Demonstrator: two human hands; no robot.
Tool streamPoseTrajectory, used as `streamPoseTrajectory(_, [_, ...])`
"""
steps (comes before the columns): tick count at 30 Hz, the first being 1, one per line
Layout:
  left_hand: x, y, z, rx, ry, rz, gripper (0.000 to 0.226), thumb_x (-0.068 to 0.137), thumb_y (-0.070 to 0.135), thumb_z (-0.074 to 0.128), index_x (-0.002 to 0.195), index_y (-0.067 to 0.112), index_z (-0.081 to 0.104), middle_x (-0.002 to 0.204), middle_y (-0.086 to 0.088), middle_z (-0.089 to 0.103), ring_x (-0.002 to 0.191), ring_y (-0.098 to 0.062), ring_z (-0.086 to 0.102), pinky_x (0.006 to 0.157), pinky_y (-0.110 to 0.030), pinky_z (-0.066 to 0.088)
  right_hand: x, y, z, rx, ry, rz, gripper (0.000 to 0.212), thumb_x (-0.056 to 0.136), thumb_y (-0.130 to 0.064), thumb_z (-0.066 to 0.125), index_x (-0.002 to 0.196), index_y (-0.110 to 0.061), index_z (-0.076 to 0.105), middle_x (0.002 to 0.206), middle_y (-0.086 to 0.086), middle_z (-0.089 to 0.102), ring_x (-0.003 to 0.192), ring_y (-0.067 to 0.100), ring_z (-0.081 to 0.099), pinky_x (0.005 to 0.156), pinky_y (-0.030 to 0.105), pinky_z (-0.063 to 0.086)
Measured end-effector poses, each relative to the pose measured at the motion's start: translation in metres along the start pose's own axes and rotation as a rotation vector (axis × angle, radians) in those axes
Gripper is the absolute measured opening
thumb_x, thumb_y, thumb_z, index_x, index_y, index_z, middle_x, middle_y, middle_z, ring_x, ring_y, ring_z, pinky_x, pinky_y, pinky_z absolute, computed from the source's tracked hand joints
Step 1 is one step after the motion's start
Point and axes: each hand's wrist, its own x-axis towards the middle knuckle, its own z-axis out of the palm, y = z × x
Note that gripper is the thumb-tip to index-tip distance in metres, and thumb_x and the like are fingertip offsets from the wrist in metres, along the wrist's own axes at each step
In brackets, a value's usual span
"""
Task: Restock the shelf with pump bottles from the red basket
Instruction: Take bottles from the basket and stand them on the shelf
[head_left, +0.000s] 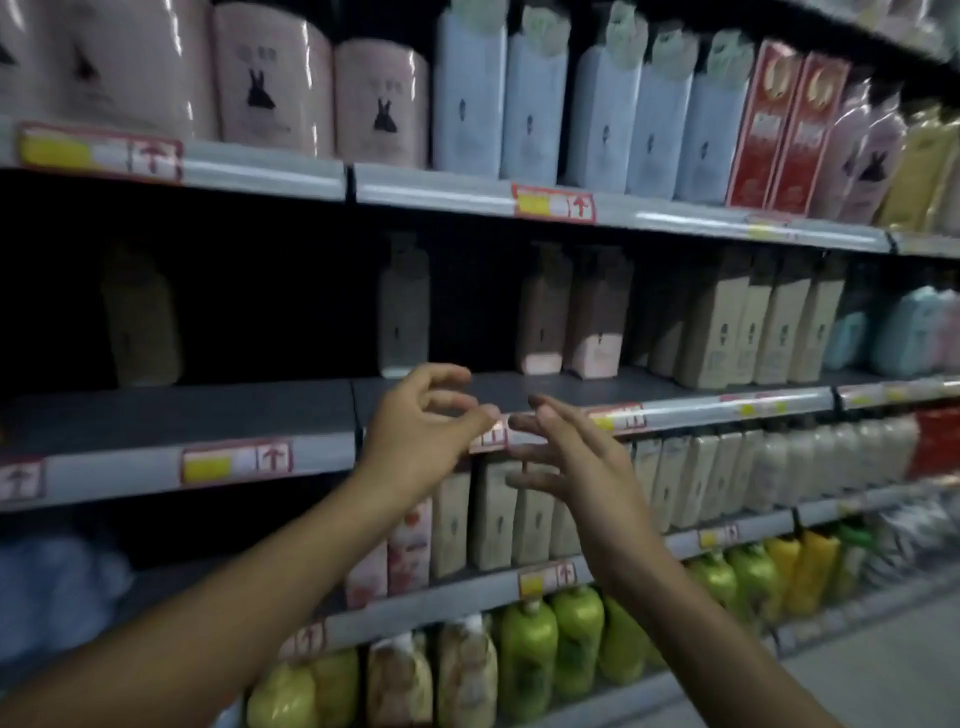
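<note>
Both bare hands are raised in front of the dim grey middle shelf (234, 410), and neither holds anything. The left hand (415, 421) has its fingers curled loosely apart, thumb and forefinger close to each other but around nothing. The right hand (566, 457) is spread, fingers apart, just beside the left hand and in front of the shelf's pale price rail (727, 408); it hides part of a red-and-white price tag (488, 439) there.

Far back on that shelf stand the pump bottles: a pale square bottle (404, 312) directly above the left hand, two brown-and-pink square bottles (571, 317) to its right, and a beige bottle (140, 317) far left, almost lost in shadow. Their pump heads are too dark to make out. A tight row of tan square bottles (763, 322) fills the right end.

The red basket does not show in the head view. The whole picture is soft, so no label can be read.
</note>
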Motion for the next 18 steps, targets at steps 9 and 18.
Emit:
streamPoseTrajectory(9, [-0.136, -0.141, -0.115, 0.218, -0.039, -0.336, 0.037, 0.08, 0.01, 0.083, 0.111, 0.017, 0.065, 0.099, -0.01, 0.074, 0.073, -0.018, 0.064, 0.064, -0.034, 0.057, -0.108, 0.114, 0.035, -0.439, -0.245, 0.223, 0.031, 0.099, -0.028, 0.067, 0.13, -0.03, 0.062, 0.108, -0.001, 0.075, 0.092, 0.017, 0.076, 0.081, 0.04, 0.064])
streamPoseTrajectory(18, [-0.232, -0.28, -0.175, 0.276, -0.041, -0.633, 0.033, 0.083, 0.006, 0.08, 0.112, 0.012, 0.067, 0.092, -0.007, 0.076, 0.088, -0.027, 0.074, 0.076, -0.035, 0.058, -0.179, 0.257, 0.085, -0.877, -0.754, 0.571, 0.03, 0.097, -0.038, 0.067, 0.122, -0.023, 0.068, 0.116, -0.005, 0.071, 0.102, 0.014, 0.069, 0.089, 0.034, 0.055])
